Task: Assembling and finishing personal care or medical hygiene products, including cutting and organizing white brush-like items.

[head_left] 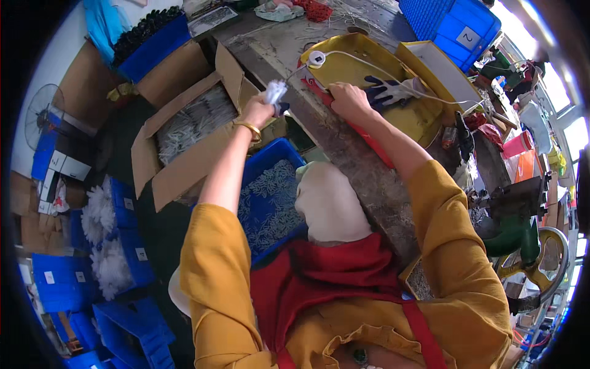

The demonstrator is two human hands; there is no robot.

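Nearest me, at six o'clock, my mustard sleeves and red apron [332, 270] fill the view. Just beyond, toward ten o'clock of my lap, a blue crate [270, 197] holds small pale parts. My left hand [261, 111], gold bangle at the wrist, is closed around a small bundle of white pieces [275, 92], lifted above the bench edge. At one o'clock from it, my right hand [347, 98] presses down, fingers curled, on the near rim of the yellow tray [356, 61]; whether it grips anything I cannot tell. A blue-and-white glove [390, 91] lies in the tray just beyond. At ten o'clock, an open cardboard box [184, 129] holds grey-white pieces.
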